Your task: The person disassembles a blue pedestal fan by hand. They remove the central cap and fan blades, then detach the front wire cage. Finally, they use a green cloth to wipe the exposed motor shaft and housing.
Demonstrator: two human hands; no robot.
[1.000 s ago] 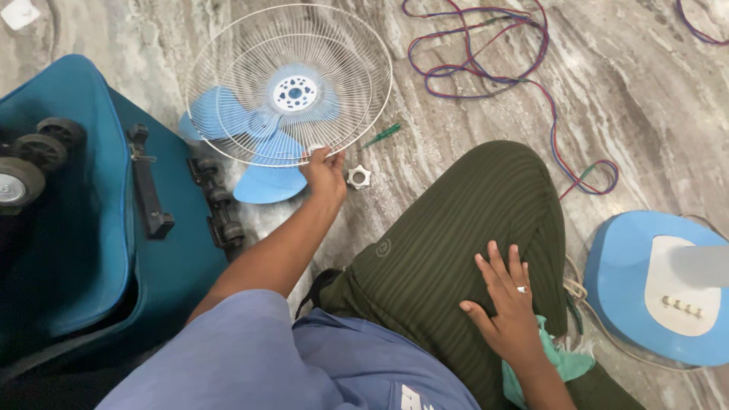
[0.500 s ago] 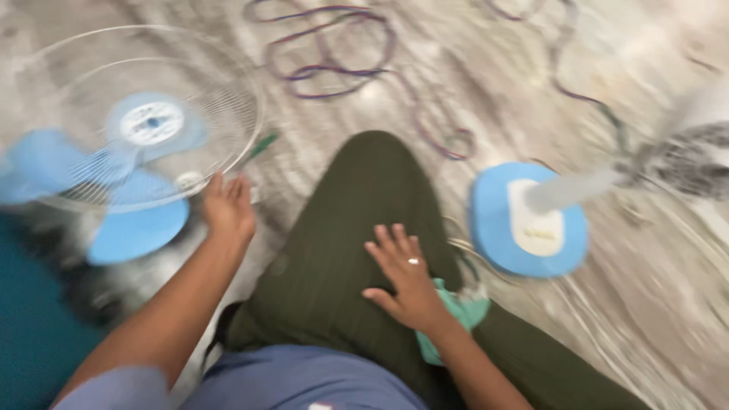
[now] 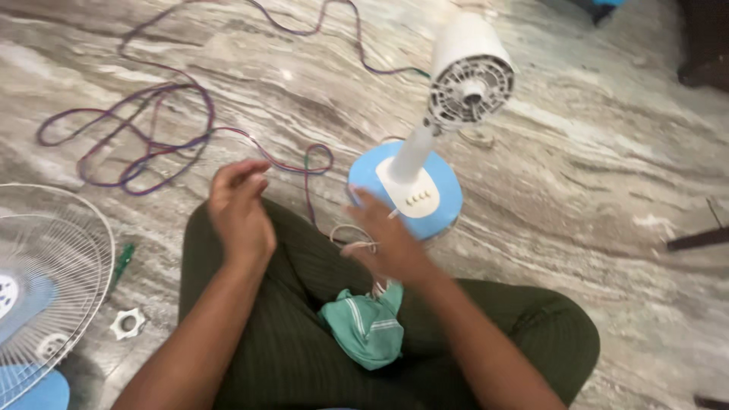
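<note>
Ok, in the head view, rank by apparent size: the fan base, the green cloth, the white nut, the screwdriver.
1. Fan base
2. Green cloth, slightly smaller, though nearer the camera, so unsure
3. Screwdriver, partly hidden by the grille
4. White nut, about the same, unsure

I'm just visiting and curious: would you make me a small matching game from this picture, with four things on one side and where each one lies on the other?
Things:
1. fan base
2. green cloth
3. white nut
4. motor housing

Places:
A. on the person's lap
B. on the floor beside the wire guard
C. at the top of the white stand
D. on the floor just beyond the right hand

Pairs: 1-D, 2-A, 3-B, 4-C
</note>
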